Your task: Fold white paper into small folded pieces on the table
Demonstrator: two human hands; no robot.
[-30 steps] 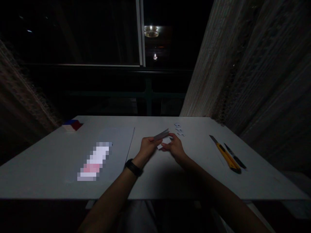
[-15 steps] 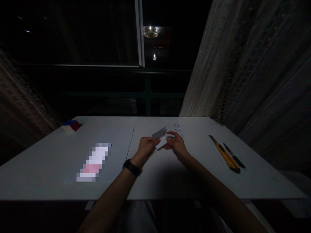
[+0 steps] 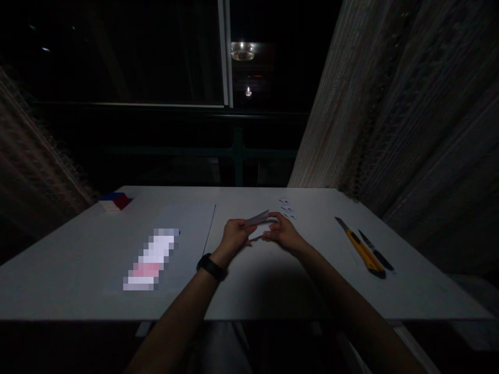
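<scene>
A small folded piece of white paper [image 3: 257, 218] is held just above the table between my two hands. My left hand [image 3: 235, 234] pinches its left side, thumb on top, with a dark band on the wrist. At the paper's right side, my right hand [image 3: 284, 231] has its index finger at the upper flap and its thumb by the lower one. The two flaps stand apart, with a gap between them. Several small paper pieces with dark marks [image 3: 287, 209] lie just beyond my right hand.
On the right of the white table [image 3: 312, 301] lie a yellow utility knife [image 3: 363, 250] and a dark-handled knife [image 3: 376, 252]. White paper sheets [image 3: 191, 223] lie left of my hands, beside a bright pixelated patch. A colored cube [image 3: 114, 201] sits at the far left.
The folded paper has tilted flatter, its upper flap now seen more edge-on. My right index finger has come to the flap's right end. The things on the table have not moved.
</scene>
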